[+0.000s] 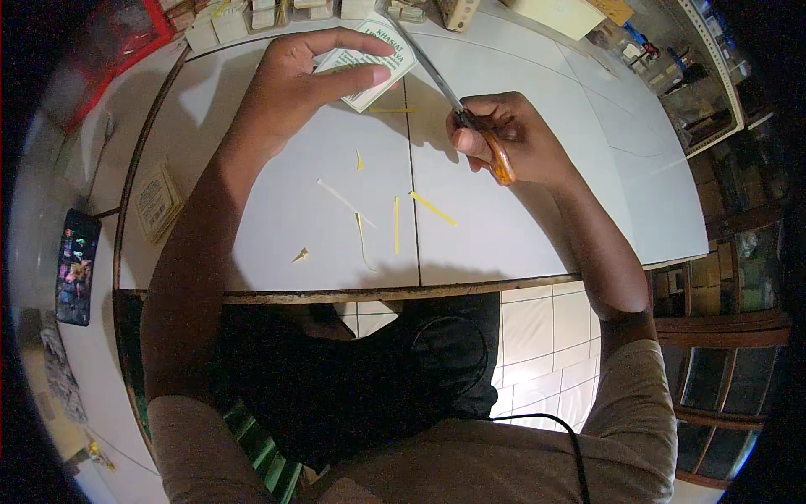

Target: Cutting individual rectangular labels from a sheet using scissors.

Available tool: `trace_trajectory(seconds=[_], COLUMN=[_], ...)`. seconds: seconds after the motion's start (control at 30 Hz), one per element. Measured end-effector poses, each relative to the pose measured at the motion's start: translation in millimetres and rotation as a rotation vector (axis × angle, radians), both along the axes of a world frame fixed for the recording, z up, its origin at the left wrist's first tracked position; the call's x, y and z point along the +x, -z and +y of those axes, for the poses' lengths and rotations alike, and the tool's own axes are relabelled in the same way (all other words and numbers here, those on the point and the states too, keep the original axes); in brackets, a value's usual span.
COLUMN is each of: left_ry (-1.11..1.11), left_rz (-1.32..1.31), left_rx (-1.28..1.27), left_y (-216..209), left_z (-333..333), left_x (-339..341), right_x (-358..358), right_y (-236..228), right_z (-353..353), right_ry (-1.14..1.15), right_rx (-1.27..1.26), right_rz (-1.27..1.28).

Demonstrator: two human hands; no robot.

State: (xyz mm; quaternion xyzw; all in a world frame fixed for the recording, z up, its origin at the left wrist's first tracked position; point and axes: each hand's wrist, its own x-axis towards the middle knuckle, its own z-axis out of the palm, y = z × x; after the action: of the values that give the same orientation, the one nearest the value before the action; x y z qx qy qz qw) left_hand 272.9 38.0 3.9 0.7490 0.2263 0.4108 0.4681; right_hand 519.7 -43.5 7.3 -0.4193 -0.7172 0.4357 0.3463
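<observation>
Up near the far side of the table, my left hand [294, 74] pinches a small white card [363, 99] with green print between thumb and fingers. My right hand [516, 139] is wrapped round the orange-brown handle of a pair of scissors [434, 76]. The long metal blades point up and left, with the tip by the card's right edge; whether they touch the card I cannot tell. Below the hands, thin yellow and white paper strips [434, 208] lie scattered on the white table [495, 244], along with a small crumpled scrap [300, 254].
A stack of printed cards [157, 202] lies left of my left forearm. Beyond it, a phone [74, 267] with a lit screen rests at the far left. Boxes and packs [220, 27] line the back edge. A rack of small items [672, 63] stands at the back right.
</observation>
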Motion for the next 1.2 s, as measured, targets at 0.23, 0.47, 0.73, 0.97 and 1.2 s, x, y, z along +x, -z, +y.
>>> trace_trajectory(seconds=[0.23,0.47,0.73,0.97,1.2], left_ry=[-0.015,-0.001,-0.003,0.005,0.015], left_rz=[0.020,0.054,0.082,0.093,0.112], left_rx=[-0.070,-0.078,-0.063,-0.070,-0.093], left_y=[-1,0,0,4,1], left_z=[-1,0,1,4,1], left_x=[-1,-3,-4,-6,-5], right_x=[5,10,17,22,28], right_y=[-3,0,4,1,4], right_z=[3,6,10,11,14], right_ry=[-0.011,-0.054,-0.057,-0.057,-0.081], right_rx=[-0.003,0.020,0.040,-0.061,-0.068], right_rz=[-0.072,-0.099,-0.120,-0.137,-0.106])
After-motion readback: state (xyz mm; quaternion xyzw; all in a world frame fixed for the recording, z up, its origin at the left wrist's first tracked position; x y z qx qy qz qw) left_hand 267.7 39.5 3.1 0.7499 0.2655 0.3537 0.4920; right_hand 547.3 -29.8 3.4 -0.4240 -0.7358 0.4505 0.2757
